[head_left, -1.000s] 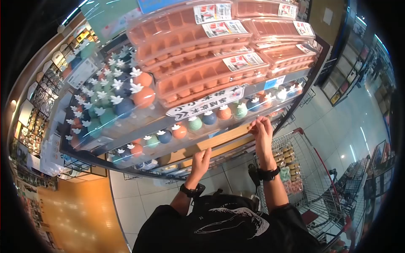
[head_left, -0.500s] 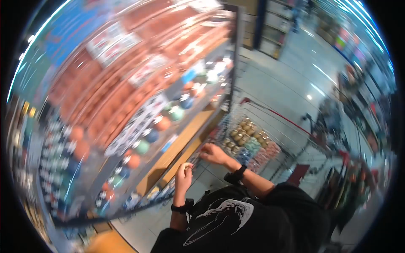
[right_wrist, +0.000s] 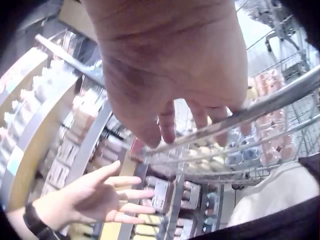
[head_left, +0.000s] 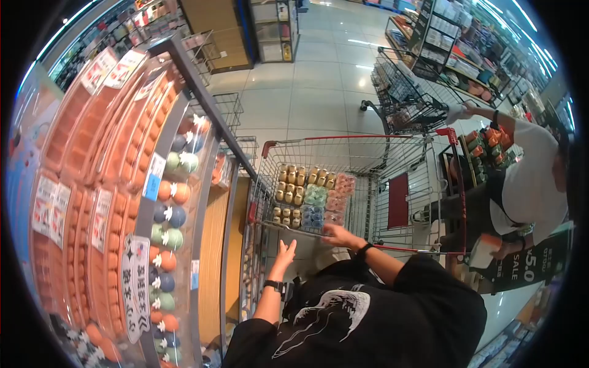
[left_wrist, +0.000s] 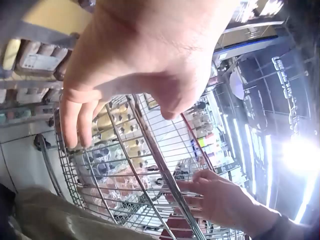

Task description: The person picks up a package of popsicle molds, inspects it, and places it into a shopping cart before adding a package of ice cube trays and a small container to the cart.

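A wire shopping cart (head_left: 359, 137) with red rim bars stands in front of me, holding packs of small yellow, green, blue and pink items (head_left: 310, 196). My left hand (head_left: 286, 248) hovers open with straight fingers just outside the cart's near left corner and holds nothing. In the left wrist view the left hand (left_wrist: 120, 100) hangs relaxed above the wire rim (left_wrist: 160, 165). My right hand (head_left: 331, 233) is at the cart's near rim with its fingers extended. In the right wrist view the right hand's (right_wrist: 185, 120) fingers reach past the rim bar (right_wrist: 260, 110) without a clear grip.
A tall shelf (head_left: 153, 184) on the left carries orange trays (head_left: 80, 159) and rows of coloured balls (head_left: 169, 214). Another person in a white top (head_left: 527, 178) stands at the right beside a second cart (head_left: 408, 101). A tiled aisle runs ahead.
The head turned from the shelf toward the cart. Both hands left the shelf edge and came down to the cart's near rim.
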Action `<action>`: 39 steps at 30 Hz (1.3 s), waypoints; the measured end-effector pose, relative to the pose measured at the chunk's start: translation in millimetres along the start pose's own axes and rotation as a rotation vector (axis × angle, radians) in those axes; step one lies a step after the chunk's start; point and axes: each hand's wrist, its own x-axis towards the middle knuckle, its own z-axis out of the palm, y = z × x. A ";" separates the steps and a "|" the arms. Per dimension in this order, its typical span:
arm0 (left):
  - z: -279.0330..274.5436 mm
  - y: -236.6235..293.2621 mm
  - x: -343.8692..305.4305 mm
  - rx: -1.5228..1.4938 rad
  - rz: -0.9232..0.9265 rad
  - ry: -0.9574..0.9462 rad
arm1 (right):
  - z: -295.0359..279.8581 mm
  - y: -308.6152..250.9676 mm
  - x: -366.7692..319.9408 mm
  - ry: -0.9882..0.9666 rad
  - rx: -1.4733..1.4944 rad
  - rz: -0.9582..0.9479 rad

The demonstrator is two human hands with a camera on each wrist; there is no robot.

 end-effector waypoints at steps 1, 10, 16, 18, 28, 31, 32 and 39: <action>7.8 23.8 -2.9 -0.139 -0.081 -0.035 | -15.9 0.0 -19.7 0.149 -0.094 0.052; 45.0 39.7 91.2 0.335 0.008 -0.010 | -44.0 83.9 -110.6 -0.025 -0.272 0.689; 49.4 12.0 147.4 0.354 0.253 0.233 | -40.6 68.2 -92.5 -0.017 -0.196 0.645; 49.1 9.2 154.5 0.350 0.403 0.301 | -37.5 57.6 -86.7 -0.011 -0.222 0.650; 53.0 9.1 44.7 0.365 0.377 -0.157 | 18.6 7.8 -72.2 0.160 -0.163 0.635; 70.6 -18.2 20.3 0.288 0.379 -0.231 | 39.9 -23.0 -84.7 0.342 -0.179 0.619; 70.2 -14.5 8.5 0.295 0.357 -0.249 | 49.3 -19.6 -85.4 0.386 -0.199 0.577; 92.3 -37.6 20.3 0.295 0.355 -0.208 | 87.1 4.8 -71.8 0.229 -0.164 0.527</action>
